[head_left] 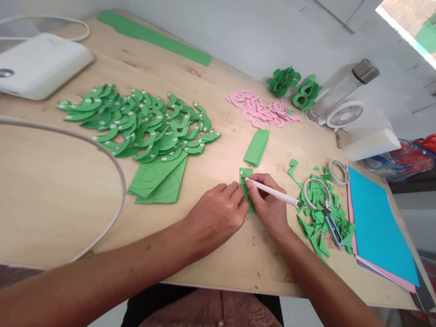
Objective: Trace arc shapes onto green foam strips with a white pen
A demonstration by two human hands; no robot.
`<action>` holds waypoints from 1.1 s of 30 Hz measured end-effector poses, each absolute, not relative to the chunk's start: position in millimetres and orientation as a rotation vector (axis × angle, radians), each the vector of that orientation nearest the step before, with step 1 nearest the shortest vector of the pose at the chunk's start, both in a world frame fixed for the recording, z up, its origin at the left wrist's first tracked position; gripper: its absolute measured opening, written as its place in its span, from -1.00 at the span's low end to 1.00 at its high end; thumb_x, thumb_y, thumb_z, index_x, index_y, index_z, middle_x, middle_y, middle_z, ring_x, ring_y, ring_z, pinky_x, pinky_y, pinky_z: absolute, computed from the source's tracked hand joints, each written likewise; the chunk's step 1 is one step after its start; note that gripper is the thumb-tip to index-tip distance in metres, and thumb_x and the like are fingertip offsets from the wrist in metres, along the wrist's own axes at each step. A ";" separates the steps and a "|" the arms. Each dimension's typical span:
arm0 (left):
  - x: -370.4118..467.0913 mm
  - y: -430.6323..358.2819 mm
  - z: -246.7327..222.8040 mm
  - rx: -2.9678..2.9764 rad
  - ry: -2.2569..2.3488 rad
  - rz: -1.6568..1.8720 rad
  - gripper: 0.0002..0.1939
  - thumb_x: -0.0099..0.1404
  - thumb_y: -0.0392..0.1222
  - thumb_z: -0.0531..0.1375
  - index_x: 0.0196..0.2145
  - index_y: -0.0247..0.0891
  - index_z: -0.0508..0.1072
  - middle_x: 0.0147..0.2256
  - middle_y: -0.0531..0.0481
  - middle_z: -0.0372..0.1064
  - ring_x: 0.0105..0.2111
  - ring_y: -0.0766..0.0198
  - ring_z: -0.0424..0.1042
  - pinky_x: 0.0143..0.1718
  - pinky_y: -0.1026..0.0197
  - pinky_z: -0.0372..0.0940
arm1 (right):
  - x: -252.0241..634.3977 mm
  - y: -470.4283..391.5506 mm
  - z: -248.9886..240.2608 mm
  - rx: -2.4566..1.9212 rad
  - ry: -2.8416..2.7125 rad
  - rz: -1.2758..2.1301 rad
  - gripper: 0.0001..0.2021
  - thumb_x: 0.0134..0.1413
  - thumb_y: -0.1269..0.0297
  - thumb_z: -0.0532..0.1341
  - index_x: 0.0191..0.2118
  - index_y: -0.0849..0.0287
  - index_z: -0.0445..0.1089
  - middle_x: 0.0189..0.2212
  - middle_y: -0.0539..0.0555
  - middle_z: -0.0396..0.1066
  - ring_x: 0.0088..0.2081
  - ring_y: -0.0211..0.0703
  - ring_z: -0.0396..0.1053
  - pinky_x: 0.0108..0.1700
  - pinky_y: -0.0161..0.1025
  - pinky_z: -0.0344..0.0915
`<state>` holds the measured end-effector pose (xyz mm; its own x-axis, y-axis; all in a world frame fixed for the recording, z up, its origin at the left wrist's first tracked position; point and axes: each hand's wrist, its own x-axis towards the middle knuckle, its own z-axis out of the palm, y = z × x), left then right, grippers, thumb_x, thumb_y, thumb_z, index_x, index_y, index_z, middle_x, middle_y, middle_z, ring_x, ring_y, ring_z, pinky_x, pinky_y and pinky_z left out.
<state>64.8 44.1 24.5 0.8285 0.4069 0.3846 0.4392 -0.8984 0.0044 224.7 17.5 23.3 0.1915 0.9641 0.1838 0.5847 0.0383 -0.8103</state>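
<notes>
A white pen [276, 193] is gripped in my right hand [271, 210], its tip touching a small green paper strip [246, 172] on the table. My left hand [221, 212] lies on the strip's left side with fingers curled, holding it down; the two hands cover much of it. A pale mark shows near the strip's top. Just beyond lies a folded green paper piece [256, 148]. To the left are green sheets with drawn curves [160, 179], beneath a large heap of curved green cutouts [146, 122] with small white tabs.
Green scraps [316, 218] lie at right with scissors [333, 226] and tape rolls [339, 172]. Beyond are pink cutouts [262, 109], a small fan [345, 113] and a bottle [340, 88]. Coloured sheets [381, 222] line the right edge. A white cable [121, 181] loops at left near a white device [44, 63].
</notes>
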 end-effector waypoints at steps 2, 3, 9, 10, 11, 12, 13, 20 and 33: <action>65.1 44.1 24.3 -2.913 -0.679 -0.577 -0.87 0.28 -0.46 0.08 -0.33 -0.36 0.42 -0.29 -0.21 0.48 -0.24 0.05 0.46 -0.27 0.08 0.40 | 224.7 18.2 23.2 -1.650 -1.490 0.587 -0.89 0.19 0.22 0.21 -0.27 0.12 0.42 -0.47 -0.04 0.44 -0.50 -0.28 0.32 -0.44 -0.33 0.26; 65.3 44.1 24.2 -2.908 -0.679 -0.576 -0.86 0.28 -0.46 0.08 -0.33 -0.36 0.42 -0.29 -0.20 0.48 -0.24 0.06 0.46 -0.27 0.08 0.40 | 224.9 18.6 23.1 -1.651 -1.493 0.587 -0.89 0.19 0.22 0.21 -0.27 0.11 0.42 -0.46 -0.04 0.44 -0.50 -0.28 0.32 -0.44 -0.33 0.26; 65.0 43.4 25.6 -2.901 -0.679 -0.586 -0.85 0.27 -0.47 0.08 -0.32 -0.38 0.43 -0.29 -0.21 0.49 -0.25 0.06 0.48 -0.28 0.09 0.42 | 225.9 20.4 21.3 -1.635 -1.498 0.589 -0.91 0.17 0.25 0.22 -0.28 0.12 0.42 -0.47 -0.06 0.45 -0.50 -0.29 0.32 -0.44 -0.35 0.26; 64.9 43.4 26.0 -2.902 -0.679 -0.583 -0.85 0.27 -0.47 0.08 -0.32 -0.38 0.43 -0.29 -0.21 0.49 -0.25 0.07 0.48 -0.28 0.09 0.42 | 225.9 20.5 21.2 -1.636 -1.494 0.591 -0.91 0.17 0.25 0.22 -0.27 0.12 0.42 -0.47 -0.06 0.44 -0.50 -0.29 0.32 -0.44 -0.35 0.26; 64.7 43.4 26.2 -2.902 -0.681 -0.579 -0.85 0.28 -0.47 0.08 -0.32 -0.37 0.43 -0.29 -0.20 0.49 -0.25 0.07 0.48 -0.28 0.09 0.42 | 225.9 20.6 21.2 -1.636 -1.491 0.594 -0.91 0.17 0.24 0.22 -0.27 0.12 0.43 -0.47 -0.06 0.44 -0.50 -0.29 0.32 -0.44 -0.35 0.26; 64.7 43.4 26.4 -2.900 -0.684 -0.574 -0.85 0.28 -0.46 0.08 -0.33 -0.37 0.43 -0.29 -0.20 0.49 -0.25 0.07 0.48 -0.28 0.09 0.42 | 225.7 20.8 21.2 -1.636 -1.488 0.596 -0.91 0.17 0.24 0.22 -0.27 0.12 0.43 -0.47 -0.06 0.44 -0.50 -0.29 0.33 -0.44 -0.34 0.26; 64.6 43.5 26.4 -2.900 -0.685 -0.569 -0.86 0.28 -0.46 0.08 -0.32 -0.37 0.43 -0.29 -0.20 0.49 -0.24 0.07 0.48 -0.27 0.09 0.42 | 225.6 21.0 21.4 -1.636 -1.487 0.600 -0.90 0.17 0.24 0.22 -0.27 0.12 0.43 -0.47 -0.06 0.44 -0.50 -0.29 0.33 -0.43 -0.34 0.26; 65.5 43.9 26.4 -2.914 -0.681 -0.557 -0.89 0.27 -0.45 0.11 -0.32 -0.38 0.43 -0.29 -0.22 0.49 -0.23 0.05 0.49 -0.28 0.09 0.42 | 224.0 22.9 22.0 -1.640 -1.479 0.618 -0.89 0.17 0.22 0.21 -0.28 0.12 0.42 -0.46 -0.04 0.45 -0.49 -0.28 0.33 -0.43 -0.33 0.27; 66.0 43.9 23.1 -2.919 -0.693 -0.568 -0.90 0.28 -0.45 0.13 -0.30 -0.38 0.44 -0.27 -0.21 0.49 -0.19 0.05 0.49 -0.24 0.08 0.43 | 221.2 26.4 19.6 -1.637 -1.453 0.614 -0.87 0.16 0.18 0.22 -0.29 0.11 0.44 -0.46 -0.04 0.48 -0.49 -0.26 0.35 -0.41 -0.31 0.29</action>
<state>66.0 43.9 23.1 0.8281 0.4169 0.3749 0.4497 -0.8932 -0.0002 221.2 26.4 19.6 0.2071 0.9639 0.1671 0.5518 0.0260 -0.8336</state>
